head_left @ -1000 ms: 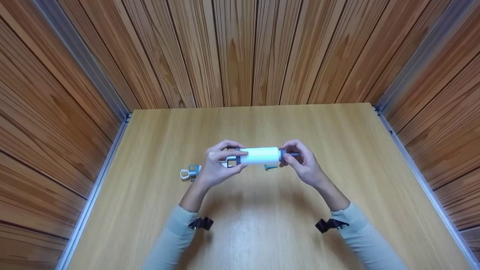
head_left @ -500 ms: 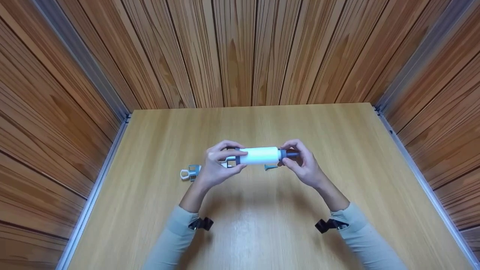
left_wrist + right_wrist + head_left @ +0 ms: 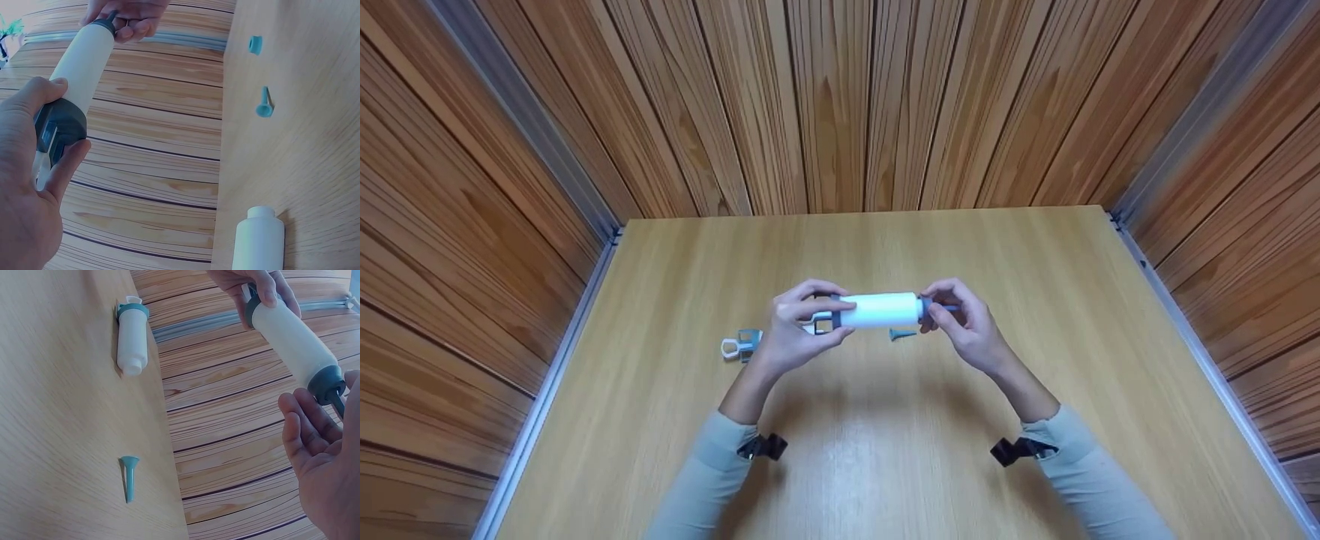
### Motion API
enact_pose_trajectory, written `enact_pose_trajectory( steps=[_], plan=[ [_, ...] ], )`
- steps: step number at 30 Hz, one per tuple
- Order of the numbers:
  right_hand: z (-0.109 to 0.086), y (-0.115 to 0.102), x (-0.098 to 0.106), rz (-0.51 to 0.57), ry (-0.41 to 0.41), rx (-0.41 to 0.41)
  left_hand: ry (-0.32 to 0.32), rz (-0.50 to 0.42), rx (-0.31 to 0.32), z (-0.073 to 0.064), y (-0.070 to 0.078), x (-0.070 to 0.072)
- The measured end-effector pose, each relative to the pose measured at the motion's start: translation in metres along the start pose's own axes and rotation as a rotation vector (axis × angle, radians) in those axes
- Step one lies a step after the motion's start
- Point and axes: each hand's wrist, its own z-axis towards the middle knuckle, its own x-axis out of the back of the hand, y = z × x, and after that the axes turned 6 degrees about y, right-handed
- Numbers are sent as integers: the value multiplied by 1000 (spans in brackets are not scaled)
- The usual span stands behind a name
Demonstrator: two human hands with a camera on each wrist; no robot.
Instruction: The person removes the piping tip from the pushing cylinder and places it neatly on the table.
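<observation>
A white cylindrical bottle (image 3: 879,310) is held sideways above the table between both hands. My left hand (image 3: 801,330) grips its dark collar (image 3: 70,121) at the left end, thumb and fingers on opposite sides. At the other end, the right hand (image 3: 969,324) pinches the dark nozzle cap (image 3: 326,384), whose thin spout points to the right. Below on the table lies a teal funnel-shaped nozzle (image 3: 129,475). A second white bottle with a teal collar (image 3: 133,337) also lies there; the left hand partly hides it in the head view.
On the wooden table (image 3: 855,465), a small teal ring-shaped piece (image 3: 255,45) lies near the teal nozzle. Wood-plank walls (image 3: 840,105) with metal rails at the corners enclose the back and sides. Black wrist mounts (image 3: 763,448) sit on both sleeves.
The right thumb and fingers shift around the dark nozzle cap, the thumb moving down off the spout and then back up over it. The left hand and bottle stay nearly still.
</observation>
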Motion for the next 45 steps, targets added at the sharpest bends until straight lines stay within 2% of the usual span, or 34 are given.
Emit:
enact_pose_trajectory(
  steps=[12,23,45],
  plan=[
    [1,-1,0,15,-6,27,0,9,3,1,2,2],
    [3,-1,1,46,-30,104,-4,-3,12,1,2,3],
    [2,0,7,34,-2,128,21,-9,29,-2,-1,9]
  ],
)
